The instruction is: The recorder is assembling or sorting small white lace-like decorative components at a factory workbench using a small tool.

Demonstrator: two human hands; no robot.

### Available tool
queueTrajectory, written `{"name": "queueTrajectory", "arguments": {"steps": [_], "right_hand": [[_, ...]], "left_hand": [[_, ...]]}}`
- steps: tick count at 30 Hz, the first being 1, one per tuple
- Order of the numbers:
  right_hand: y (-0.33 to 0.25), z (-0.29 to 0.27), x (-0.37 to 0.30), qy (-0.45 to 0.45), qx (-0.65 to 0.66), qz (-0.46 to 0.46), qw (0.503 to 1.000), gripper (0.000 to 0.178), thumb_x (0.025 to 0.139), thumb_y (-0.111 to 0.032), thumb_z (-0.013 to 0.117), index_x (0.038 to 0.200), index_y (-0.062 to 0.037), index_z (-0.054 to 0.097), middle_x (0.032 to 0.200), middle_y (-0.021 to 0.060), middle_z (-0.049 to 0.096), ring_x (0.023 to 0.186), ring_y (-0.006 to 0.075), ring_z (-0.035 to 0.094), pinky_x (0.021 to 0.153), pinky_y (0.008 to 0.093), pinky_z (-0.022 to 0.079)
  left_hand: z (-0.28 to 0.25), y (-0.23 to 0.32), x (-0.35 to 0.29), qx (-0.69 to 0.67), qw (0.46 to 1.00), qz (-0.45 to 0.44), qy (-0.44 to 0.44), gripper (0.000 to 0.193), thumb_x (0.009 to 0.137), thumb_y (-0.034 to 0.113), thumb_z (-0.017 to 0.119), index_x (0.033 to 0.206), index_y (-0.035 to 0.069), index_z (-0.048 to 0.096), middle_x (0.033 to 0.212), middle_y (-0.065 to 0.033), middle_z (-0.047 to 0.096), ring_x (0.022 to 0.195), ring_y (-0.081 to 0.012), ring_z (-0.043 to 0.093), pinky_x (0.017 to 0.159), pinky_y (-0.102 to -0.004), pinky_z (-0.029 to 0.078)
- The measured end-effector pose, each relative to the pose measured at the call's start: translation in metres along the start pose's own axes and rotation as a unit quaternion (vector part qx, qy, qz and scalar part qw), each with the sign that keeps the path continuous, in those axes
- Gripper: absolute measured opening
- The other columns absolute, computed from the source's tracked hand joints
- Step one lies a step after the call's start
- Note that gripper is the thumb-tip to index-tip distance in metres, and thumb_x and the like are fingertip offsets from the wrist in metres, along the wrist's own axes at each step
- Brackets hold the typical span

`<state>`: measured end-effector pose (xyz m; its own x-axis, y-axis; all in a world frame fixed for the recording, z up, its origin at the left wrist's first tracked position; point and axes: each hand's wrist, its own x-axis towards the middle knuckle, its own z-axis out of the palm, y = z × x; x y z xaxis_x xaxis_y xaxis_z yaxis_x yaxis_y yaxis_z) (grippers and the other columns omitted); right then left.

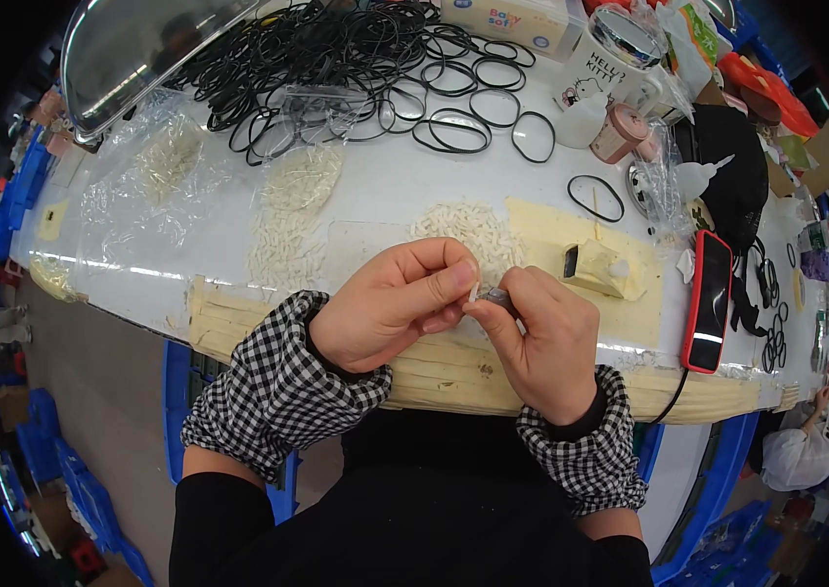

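My left hand (390, 303) pinches a small white plastic piece (474, 292) between thumb and forefinger, above the table's near edge. Close against it, my right hand (549, 342) is closed around a small grey object (498, 297); most of that object is hidden by the fingers, so its kind cannot be made out. The two hands' fingertips almost meet. Just beyond them lies a loose pile of similar white pieces (463, 227). Another heap of white pieces (282, 252) spreads to the left, below a clear bag of them (305, 178).
Black rubber-like loops (316, 59) heap at the back. A yellow taped block (615, 269) sits right of my hands, then a red-edged phone (708, 301) with a cable. A white mug (598, 73) stands at the back right. Padded yellow tape covers the near edge (444, 382).
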<state>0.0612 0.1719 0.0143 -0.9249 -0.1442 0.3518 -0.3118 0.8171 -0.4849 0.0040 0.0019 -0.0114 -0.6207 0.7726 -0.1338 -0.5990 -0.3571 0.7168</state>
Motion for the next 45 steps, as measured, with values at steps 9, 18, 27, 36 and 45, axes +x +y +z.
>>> {"name": "queueTrajectory", "arguments": {"steps": [9,18,27,36,45], "right_hand": [[0.009,-0.01,-0.012,-0.001,0.024,0.081,0.996,0.014,0.077,-0.009,0.071,0.083,-0.0055,0.059,0.074,0.0061,0.055,0.06,0.0225,0.06,0.053,0.031,0.046],[0.005,0.006,-0.016,-0.068,-0.078,0.064,0.993,0.019,0.072,0.0,0.062,0.088,-0.0075,0.056,0.085,0.0071,0.054,0.063,0.0274,0.059,0.053,0.0356,0.047],[0.003,-0.003,-0.005,0.024,0.114,0.075,0.99,0.017,0.075,0.006,0.059,0.089,-0.0014,0.052,0.081,0.0107,0.053,0.065,0.0278,0.056,0.054,0.0337,0.044],[-0.008,-0.001,0.001,0.007,0.167,0.072,0.983,0.011,0.081,0.001,0.062,0.088,-0.0009,0.053,0.077,0.0101,0.052,0.061,0.0226,0.053,0.053,0.0293,0.041],[0.003,-0.002,-0.001,0.028,0.009,0.009,1.0,0.034,0.079,-0.036,0.07,0.076,-0.0065,0.054,0.064,0.0044,0.049,0.053,0.0198,0.051,0.046,0.0299,0.039]], "left_hand": [[-0.012,0.001,0.002,-0.121,0.979,0.063,0.154,0.016,0.094,0.018,0.051,0.096,0.003,0.056,0.095,-0.0096,0.061,0.084,-0.0144,0.06,0.073,-0.0219,0.051],[-0.011,0.0,0.004,-0.089,0.979,0.061,0.17,0.015,0.094,0.017,0.053,0.096,0.003,0.058,0.092,-0.0047,0.06,0.078,-0.0105,0.057,0.069,-0.02,0.048],[-0.002,0.0,0.001,0.103,0.992,-0.002,0.069,0.014,0.093,0.013,0.057,0.099,0.001,0.059,0.089,-0.003,0.063,0.073,-0.0053,0.054,0.065,-0.018,0.044],[0.002,0.001,-0.001,0.064,0.996,0.014,0.057,0.013,0.095,0.015,0.055,0.097,0.003,0.058,0.081,0.0007,0.057,0.069,-0.0038,0.051,0.059,-0.016,0.04],[0.001,0.001,-0.001,-0.055,0.998,-0.034,-0.001,0.02,0.098,0.022,0.05,0.091,0.004,0.056,0.078,0.0036,0.05,0.067,-0.0043,0.041,0.059,-0.0169,0.034]]}}
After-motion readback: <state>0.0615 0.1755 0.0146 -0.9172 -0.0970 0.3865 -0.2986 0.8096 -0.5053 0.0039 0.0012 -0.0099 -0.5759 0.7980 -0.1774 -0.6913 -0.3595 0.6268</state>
